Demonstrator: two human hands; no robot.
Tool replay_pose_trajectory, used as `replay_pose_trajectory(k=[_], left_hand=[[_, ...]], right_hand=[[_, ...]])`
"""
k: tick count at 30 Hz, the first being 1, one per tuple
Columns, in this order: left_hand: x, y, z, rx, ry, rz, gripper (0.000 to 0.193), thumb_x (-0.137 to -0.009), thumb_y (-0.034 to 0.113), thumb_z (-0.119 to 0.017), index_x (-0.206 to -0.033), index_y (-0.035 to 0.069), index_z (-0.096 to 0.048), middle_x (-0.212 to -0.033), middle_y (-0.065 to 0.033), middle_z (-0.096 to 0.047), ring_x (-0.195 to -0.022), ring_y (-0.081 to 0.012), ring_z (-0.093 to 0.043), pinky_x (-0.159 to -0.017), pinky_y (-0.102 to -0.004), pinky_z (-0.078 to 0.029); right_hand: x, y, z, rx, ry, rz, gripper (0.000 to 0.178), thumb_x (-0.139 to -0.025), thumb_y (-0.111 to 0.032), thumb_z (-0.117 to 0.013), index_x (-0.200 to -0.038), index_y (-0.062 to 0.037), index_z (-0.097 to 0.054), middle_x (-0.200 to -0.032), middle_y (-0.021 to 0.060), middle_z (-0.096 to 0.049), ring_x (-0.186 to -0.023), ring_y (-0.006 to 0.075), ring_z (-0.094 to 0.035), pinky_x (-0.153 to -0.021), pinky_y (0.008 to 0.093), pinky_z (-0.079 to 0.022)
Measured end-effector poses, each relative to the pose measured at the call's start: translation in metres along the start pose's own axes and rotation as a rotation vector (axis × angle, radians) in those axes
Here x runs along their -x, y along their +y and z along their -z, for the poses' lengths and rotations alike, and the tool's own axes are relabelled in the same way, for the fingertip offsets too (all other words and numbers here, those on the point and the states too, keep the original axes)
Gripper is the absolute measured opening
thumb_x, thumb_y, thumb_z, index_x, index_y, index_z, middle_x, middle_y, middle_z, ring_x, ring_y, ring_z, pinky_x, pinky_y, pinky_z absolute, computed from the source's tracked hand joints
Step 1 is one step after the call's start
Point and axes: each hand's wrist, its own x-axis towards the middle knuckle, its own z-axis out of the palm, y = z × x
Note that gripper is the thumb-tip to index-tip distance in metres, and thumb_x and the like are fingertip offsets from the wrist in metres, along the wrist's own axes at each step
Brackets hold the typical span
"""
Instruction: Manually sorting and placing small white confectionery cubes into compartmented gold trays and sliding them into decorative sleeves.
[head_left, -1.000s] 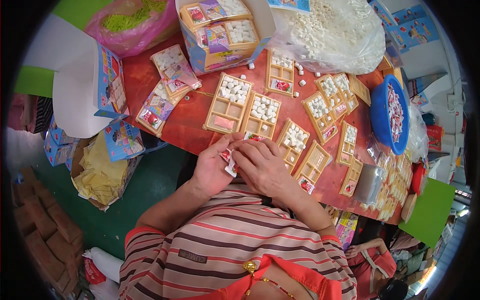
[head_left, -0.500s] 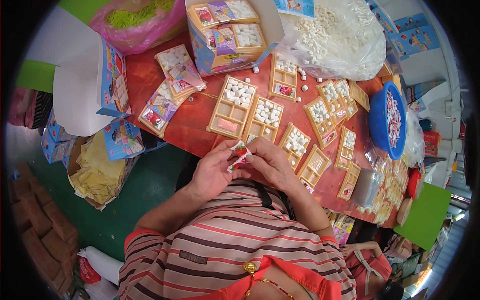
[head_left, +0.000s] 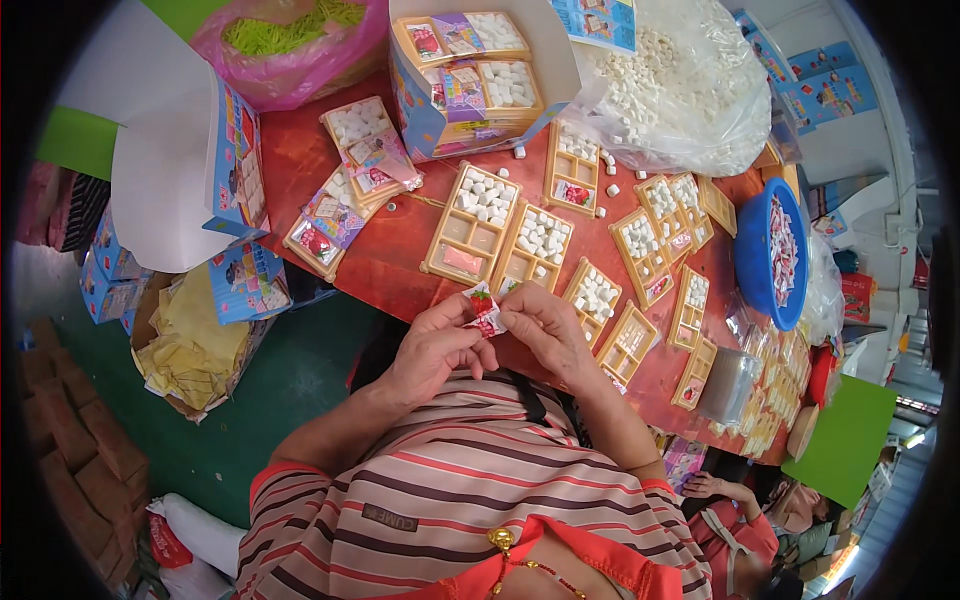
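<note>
Close to my body, at the table's near edge, a small white sachet with a red strawberry print (head_left: 484, 308) is pinched between both hands. My left hand (head_left: 425, 355) grips its left side with thumb and fingers, and my right hand (head_left: 550, 335) pinches its right edge. Just beyond the hands lie two beige compartment trays: one (head_left: 460, 238) holds white marshmallow-like cubes and a pink piece, the other (head_left: 532, 270) holds similar cubes and is partly hidden by my right hand.
Several more trays (head_left: 630, 340) lie to the right on the red table (head_left: 390, 262). A blue basin (head_left: 745, 250) of sachets stands at right, a clear bag of white cubes (head_left: 690, 90) behind. A carton of packed trays (head_left: 430, 130) stands at the back. Another person's hand (head_left: 705, 485) shows lower right.
The sachet has turned more upright between my fingers, with its lower part less visible. My left fingers have shifted round it. The whole view has moved slightly.
</note>
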Motion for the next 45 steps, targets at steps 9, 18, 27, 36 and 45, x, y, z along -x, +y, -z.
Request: replay_pose_trajectory(k=[9,18,27,36,45], left_hand=[[-0.004,-0.001,0.011,-0.405,0.028,-0.141,0.035,-0.094,0.009,-0.044,-0.127,0.001,-0.052,-0.085,-0.0033,-0.062,-0.069,-0.0082,-0.059,-0.058,-0.0216,-0.047],[0.003,0.002,0.014,-0.487,0.038,-0.169,0.042,-0.094,0.009,-0.045,-0.136,0.002,-0.047,-0.09,-0.0045,-0.062,-0.067,-0.0076,-0.058,-0.057,-0.0202,-0.046],[0.013,0.005,0.023,-0.439,0.049,-0.166,0.036,-0.093,0.005,-0.044,-0.128,-0.003,-0.046,-0.103,-0.01,-0.061,-0.072,-0.0115,-0.061,-0.06,-0.0222,-0.048],[0.013,0.001,0.03,-0.456,0.073,-0.194,0.033,-0.094,0.005,-0.044,-0.126,-0.004,-0.047,-0.1,-0.0122,-0.061,-0.07,-0.012,-0.062,-0.059,-0.0231,-0.049],[0.014,0.001,0.024,-0.39,0.098,-0.19,0.03,-0.094,0.004,-0.044,-0.122,-0.003,-0.049,-0.097,-0.0122,-0.062,-0.069,-0.0142,-0.062,-0.058,-0.0241,-0.049]], right_hand=[[-0.01,-0.018,-0.012,0.479,0.028,0.201,0.018,-0.088,-0.018,-0.063,-0.095,-0.0018,-0.062,-0.085,0.0139,-0.058,-0.08,0.0326,-0.056,-0.077,0.0404,-0.041],[-0.021,-0.024,-0.009,0.525,0.027,0.167,0.014,-0.087,-0.018,-0.061,-0.09,-0.0038,-0.06,-0.08,0.0125,-0.054,-0.079,0.0328,-0.054,-0.076,0.041,-0.04],[-0.054,-0.022,-0.002,0.906,-0.023,0.26,0.012,-0.086,-0.015,-0.061,-0.09,-0.0045,-0.059,-0.081,0.011,-0.056,-0.08,0.0298,-0.057,-0.079,0.0395,-0.04],[-0.073,-0.02,-0.005,1.169,-0.012,0.346,0.017,-0.083,-0.018,-0.066,-0.094,-0.0065,-0.06,-0.084,0.0094,-0.058,-0.084,0.0264,-0.06,-0.083,0.0402,-0.041],[-0.079,-0.015,-0.011,1.166,0.058,0.493,0.021,-0.078,-0.018,-0.067,-0.093,-0.007,-0.057,-0.087,0.009,-0.055,-0.081,0.026,-0.057,-0.082,0.04,-0.04]])
